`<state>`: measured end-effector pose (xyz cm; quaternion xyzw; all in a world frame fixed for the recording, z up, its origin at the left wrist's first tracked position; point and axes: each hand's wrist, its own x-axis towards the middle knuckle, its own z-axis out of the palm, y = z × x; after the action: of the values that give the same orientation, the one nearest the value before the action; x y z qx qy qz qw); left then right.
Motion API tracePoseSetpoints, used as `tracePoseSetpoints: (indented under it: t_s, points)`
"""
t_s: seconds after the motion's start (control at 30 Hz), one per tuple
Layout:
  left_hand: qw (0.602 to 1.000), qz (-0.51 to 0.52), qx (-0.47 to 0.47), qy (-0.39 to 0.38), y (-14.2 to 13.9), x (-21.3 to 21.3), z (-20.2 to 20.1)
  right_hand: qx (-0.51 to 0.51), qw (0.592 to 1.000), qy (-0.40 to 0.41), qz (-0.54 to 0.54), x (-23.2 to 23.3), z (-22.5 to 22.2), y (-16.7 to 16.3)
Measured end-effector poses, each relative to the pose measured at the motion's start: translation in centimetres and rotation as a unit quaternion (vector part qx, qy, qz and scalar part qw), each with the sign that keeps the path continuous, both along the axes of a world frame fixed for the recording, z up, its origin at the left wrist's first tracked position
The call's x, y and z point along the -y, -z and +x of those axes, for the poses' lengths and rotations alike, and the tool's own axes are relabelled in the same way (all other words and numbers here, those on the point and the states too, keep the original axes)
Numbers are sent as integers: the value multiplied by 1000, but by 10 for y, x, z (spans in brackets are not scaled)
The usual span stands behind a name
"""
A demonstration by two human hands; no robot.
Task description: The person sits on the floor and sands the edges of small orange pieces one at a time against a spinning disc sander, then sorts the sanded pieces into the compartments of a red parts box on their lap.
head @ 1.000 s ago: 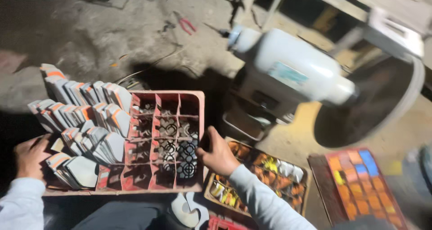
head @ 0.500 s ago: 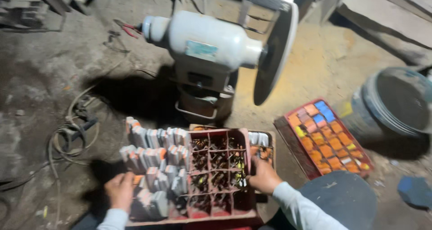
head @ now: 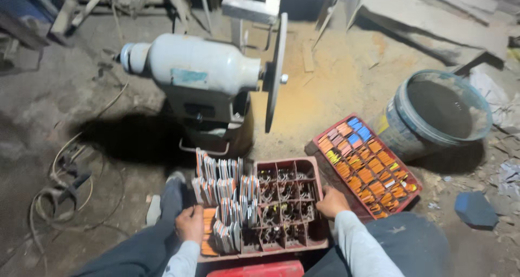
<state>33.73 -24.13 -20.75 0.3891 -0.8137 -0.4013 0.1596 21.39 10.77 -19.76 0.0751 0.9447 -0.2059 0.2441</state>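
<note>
A red compartmented plastic crate (head: 287, 171) is held on the floor between the legs of the seated person. The left hand (head: 189, 224) is closed over the crate's left edge, among the upright flat pieces (head: 222, 193) that fill the left compartments. The right hand (head: 331, 202) is closed on the crate's right rim. The right-hand compartments are occupied by small dark parts (head: 281, 212). Just beside the crate, to the right, a second red tray (head: 368, 163) of orange, blue and yellow pieces is set at an angle. A bench grinder (head: 200, 71) with a disc (head: 275, 74) is positioned behind the crate, and a bucket (head: 439, 114) stands at the right.
</note>
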Motion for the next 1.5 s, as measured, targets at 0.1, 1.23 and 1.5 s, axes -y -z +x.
tracePoseSetpoints:
  t_s: [0.1,1.23,1.5]
  points:
    - [999,-9,49,-3,-5,-9,-10,-12,1000,-2,-14,-4,-2,1]
    - [936,5,295,191,-37,3,-25,42,995,55,68,24,-2,-20]
    - [949,-48,282,130,-36,2,-33,-18,995,42,86,36,-10,-24]
